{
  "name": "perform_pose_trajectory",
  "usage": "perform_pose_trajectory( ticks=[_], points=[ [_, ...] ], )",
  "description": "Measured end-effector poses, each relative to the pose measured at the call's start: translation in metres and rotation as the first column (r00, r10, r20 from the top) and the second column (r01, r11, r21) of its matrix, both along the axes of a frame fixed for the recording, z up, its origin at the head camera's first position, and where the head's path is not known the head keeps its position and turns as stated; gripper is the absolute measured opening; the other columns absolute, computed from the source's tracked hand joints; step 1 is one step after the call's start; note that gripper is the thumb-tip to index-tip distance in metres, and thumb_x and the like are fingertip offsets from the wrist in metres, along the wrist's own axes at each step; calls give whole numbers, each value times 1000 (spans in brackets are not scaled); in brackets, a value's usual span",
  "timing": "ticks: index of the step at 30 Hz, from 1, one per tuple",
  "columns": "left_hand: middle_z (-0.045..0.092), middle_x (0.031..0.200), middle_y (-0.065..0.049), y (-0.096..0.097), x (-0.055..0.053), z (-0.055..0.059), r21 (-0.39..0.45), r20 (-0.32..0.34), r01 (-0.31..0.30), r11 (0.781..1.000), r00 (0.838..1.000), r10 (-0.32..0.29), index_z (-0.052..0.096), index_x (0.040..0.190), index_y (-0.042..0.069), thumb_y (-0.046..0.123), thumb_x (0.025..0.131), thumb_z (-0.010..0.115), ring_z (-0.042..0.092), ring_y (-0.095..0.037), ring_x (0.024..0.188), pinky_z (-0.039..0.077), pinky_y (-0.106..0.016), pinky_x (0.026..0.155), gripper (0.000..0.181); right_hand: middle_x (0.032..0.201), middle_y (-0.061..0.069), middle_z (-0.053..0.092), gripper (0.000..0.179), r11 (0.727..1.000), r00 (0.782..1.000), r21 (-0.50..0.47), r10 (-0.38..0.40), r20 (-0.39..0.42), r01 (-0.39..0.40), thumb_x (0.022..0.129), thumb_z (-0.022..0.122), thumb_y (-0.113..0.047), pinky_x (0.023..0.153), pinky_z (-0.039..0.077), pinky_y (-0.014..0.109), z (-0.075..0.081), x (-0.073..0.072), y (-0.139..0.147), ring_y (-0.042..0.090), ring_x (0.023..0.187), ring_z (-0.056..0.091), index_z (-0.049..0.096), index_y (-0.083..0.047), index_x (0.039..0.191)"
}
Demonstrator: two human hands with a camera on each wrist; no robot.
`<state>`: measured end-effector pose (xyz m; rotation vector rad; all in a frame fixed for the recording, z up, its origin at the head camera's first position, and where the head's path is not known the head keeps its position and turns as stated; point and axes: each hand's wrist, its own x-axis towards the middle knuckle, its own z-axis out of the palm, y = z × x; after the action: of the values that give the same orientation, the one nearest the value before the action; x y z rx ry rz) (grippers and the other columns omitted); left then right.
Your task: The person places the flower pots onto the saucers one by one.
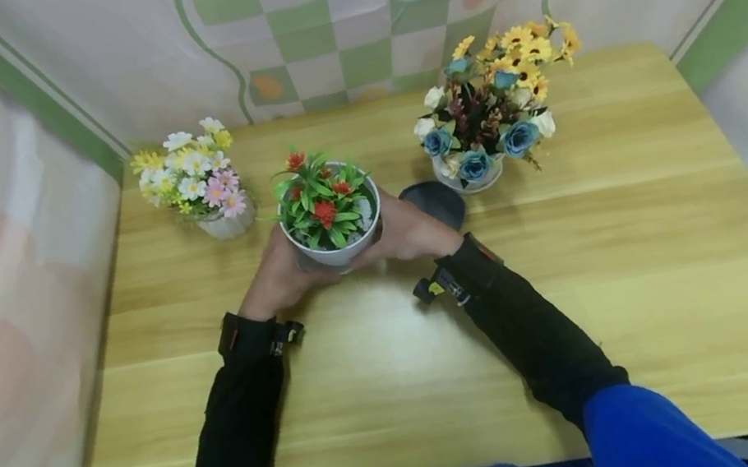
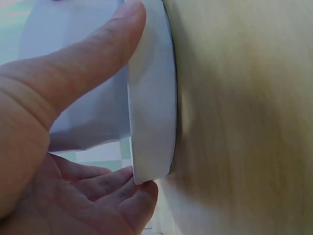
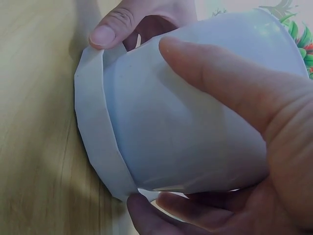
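A white flowerpot point(image 1: 338, 257) holds green leaves and red flowers point(image 1: 324, 213), with both hands around it. In the right wrist view its wall point(image 3: 181, 117) stands in a shallow white saucer point(image 3: 105, 129), close over the table. My left hand point(image 1: 284, 274) grips the saucer, its thumb on the rim and its fingertips at the far edge in the left wrist view. My right hand point(image 1: 410, 227) grips the pot, thumb along the wall and fingers curled around the other side, fingertips at the saucer's edge.
A pot of white, yellow and pink flowers point(image 1: 205, 171) stands at the back left. Back right is a pot with blue roses and yellow flowers point(image 1: 495, 112). A dark round disc point(image 1: 442, 203) lies on the wooden table point(image 1: 649, 260), beside the right hand. Patterned curtains point(image 1: 351, 20) hang behind.
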<state>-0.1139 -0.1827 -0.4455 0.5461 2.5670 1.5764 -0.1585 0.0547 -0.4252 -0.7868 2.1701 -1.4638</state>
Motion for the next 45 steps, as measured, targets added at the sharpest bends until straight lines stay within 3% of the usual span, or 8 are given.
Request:
perform_pose_trajectory(
  ticks=[4, 10, 16, 22, 31, 45],
  points=[
    [43, 165, -6, 1, 2, -4, -27, 11, -4, 1000, 1000, 5, 32, 165, 20, -8, 59, 97, 39, -26, 155, 21, -46, 135, 128, 169, 6, 39, 133, 1000, 1000, -10, -3, 14, 3, 66, 100, -10, 132, 28, 52, -2, 3, 1, 28, 153, 41, 17, -25, 169],
    [43, 166, -6, 3, 3, -2, -66, 20, -28, 997, 999, 30, 31, 165, 20, -8, 58, 98, 39, -26, 155, 22, -47, 135, 130, 169, 6, 39, 131, 1000, 1000, -13, 10, 16, -10, 68, 99, -11, 132, 27, 51, -3, 1, 2, 28, 154, 40, 17, -25, 169],
    [41, 168, -7, 6, -2, 3, -126, 27, -43, 991, 999, 46, 28, 167, 20, -5, 59, 99, 37, -26, 157, 22, -45, 135, 131, 168, 4, 41, 131, 996, 1000, -88, 20, 24, -18, 65, 100, -7, 133, 25, 52, 1, -6, 3, 26, 154, 40, 21, -26, 168],
    [38, 169, -7, 8, -6, 3, -158, 33, -58, 986, 997, 64, 26, 167, 20, -5, 58, 98, 35, -27, 157, 21, -47, 136, 133, 168, 2, 41, 132, 997, 999, -81, 14, 37, -11, 65, 100, -8, 133, 25, 50, 1, -10, 5, 24, 153, 41, 21, -27, 168],
    [36, 170, -8, 12, -17, 1, -149, 31, -54, 987, 998, 59, 22, 168, 20, -2, 60, 99, 34, -27, 158, 21, -46, 136, 135, 168, 3, 39, 133, 994, 999, -110, -1, 46, 6, 64, 99, -1, 134, 24, 48, -1, -18, 8, 24, 154, 40, 21, -25, 168],
    [33, 172, -9, 19, -36, 0, -104, 37, -51, 993, 998, 55, 16, 169, 19, -1, 63, 98, 31, -27, 160, 18, -46, 136, 135, 162, 9, 47, 118, 993, 996, -91, -68, 65, 74, 65, 94, 4, 131, 29, 51, 2, -32, 7, 30, 148, 46, 33, -19, 164]
  ],
)
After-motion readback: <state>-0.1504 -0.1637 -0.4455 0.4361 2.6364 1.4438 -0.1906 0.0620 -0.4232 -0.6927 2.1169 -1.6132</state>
